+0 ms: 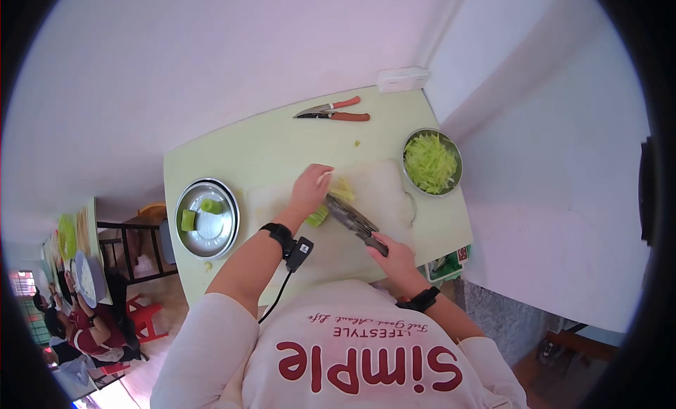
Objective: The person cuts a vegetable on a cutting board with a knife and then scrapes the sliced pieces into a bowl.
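My right hand grips the dark handle of a kitchen knife. The blade points up and left over the white cutting board. At the far end of the blade is my left hand, its fingers drawn together; what they hold, if anything, is hard to make out. Beside that hand, pale green shreds lie on the board. A green vegetable piece sits between my left wrist and the blade, partly hidden.
A metal bowl of green shreds stands right. Stacked metal bowls at left hold green chunks. Red-handled knives lie at the table's back, near the wall. People sit at another table far left.
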### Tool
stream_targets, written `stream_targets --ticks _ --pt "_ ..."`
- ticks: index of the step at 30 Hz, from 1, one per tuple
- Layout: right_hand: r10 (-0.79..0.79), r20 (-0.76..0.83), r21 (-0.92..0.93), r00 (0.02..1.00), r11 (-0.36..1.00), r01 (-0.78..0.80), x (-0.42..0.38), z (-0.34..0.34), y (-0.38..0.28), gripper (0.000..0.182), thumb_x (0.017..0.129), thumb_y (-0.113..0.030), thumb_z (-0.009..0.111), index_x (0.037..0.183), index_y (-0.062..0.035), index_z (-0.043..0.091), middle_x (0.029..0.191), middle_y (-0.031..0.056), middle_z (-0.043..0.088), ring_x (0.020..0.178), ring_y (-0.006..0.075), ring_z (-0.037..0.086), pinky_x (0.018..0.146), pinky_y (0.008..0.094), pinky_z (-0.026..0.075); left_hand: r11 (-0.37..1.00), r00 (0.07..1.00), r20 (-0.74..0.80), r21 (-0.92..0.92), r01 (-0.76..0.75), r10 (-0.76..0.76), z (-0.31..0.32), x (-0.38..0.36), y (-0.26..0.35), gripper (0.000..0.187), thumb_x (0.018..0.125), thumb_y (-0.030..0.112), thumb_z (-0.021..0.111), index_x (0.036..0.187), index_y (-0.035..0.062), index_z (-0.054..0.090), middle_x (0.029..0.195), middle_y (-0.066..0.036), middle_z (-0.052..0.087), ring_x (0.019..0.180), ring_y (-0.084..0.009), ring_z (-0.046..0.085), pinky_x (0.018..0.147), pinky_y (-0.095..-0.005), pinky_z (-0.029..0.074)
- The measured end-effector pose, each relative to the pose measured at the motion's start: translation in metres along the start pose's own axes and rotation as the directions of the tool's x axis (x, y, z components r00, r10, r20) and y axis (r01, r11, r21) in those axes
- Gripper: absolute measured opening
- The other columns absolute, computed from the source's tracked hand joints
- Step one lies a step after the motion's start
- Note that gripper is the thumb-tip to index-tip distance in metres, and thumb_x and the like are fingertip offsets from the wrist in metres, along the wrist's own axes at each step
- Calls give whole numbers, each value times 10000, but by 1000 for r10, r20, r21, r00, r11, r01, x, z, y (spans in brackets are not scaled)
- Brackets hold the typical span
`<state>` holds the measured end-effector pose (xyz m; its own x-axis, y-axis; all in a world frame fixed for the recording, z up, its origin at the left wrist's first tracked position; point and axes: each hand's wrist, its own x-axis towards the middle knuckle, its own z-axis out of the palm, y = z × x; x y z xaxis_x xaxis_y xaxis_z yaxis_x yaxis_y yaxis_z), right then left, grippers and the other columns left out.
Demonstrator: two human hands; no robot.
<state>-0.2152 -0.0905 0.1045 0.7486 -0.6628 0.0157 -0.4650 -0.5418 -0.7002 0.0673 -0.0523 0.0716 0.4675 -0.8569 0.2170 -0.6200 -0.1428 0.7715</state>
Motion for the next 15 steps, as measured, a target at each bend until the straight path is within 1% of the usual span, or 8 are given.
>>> stream_targets --ticks 2,3,5,7,9,10,12,15 --pt "224 138 268 965 930 -254 4 1 2 390 881 -339 632 1159 -65 619 841 157 675 691 289 646 643 347 500 996 993 -88 20 83 -81 -10 -24 -11 174 883 116 566 1031 41 616 1003 -141 609 922 -309 604 802 -367 488" --pt "218 152 263 964 931 -252 9 -1 -2 390 881 -339 632 1159 -65 619 841 157 675 691 289 646 643 347 500 987 973 -173 33 159 -151 -15 -39 -16 162 869 101 587 1019 45 614 981 -134 606 899 -301 607 779 -363 493" --pt "475 472 240 742 741 -627 22 -8 -11 394 916 -335 585 1170 -34 607 920 166 682 797 280 659 721 330 501 977 975 -139 105 186 -171 -21 -70 -26 166 845 102 609 1006 61 608 958 -119 605 897 -305 600 789 -379 488" --pt "427 436 236 792 796 -558 28 1 -12 399 922 -340 575 1167 -27 608 925 173 679 812 279 658 735 334 500 963 975 -98 169 212 -198 -18 -97 -29 176 821 103 632 993 78 602 936 -104 605 895 -309 593 798 -395 483" --pt "374 398 227 838 845 -485 33 9 -15 404 928 -345 565 1164 -20 608 930 179 676 828 278 658 750 339 500 957 990 32 263 126 -139 -12 -115 -31 212 808 122 648 1011 91 595 978 -97 598 920 -306 582 806 -394 482" --pt "318 371 216 873 884 -414 39 13 -17 406 928 -348 564 1166 -23 609 931 180 675 826 277 655 752 339 499 956 989 23 258 137 -147 -9 -119 -31 212 808 122 648 1011 91 595 978 -97 598 920 -306 582 806 -394 482" --pt "259 354 195 899 919 -342 50 19 -19 407 928 -351 563 1168 -26 610 932 181 674 825 276 653 754 338 497 953 997 -78 300 37 -14 1 -125 -30 224 790 104 667 1002 93 594 1048 -101 580 939 -316 572 791 -394 492" --pt "172 337 175 926 955 -241 60 24 -17 405 927 -355 561 1168 -34 614 927 182 673 820 277 654 752 341 499 976 991 -123 207 69 -44 13 -123 -33 240 795 99 657 1027 100 597 1080 -96 569 973 -312 558 819 -391 485"
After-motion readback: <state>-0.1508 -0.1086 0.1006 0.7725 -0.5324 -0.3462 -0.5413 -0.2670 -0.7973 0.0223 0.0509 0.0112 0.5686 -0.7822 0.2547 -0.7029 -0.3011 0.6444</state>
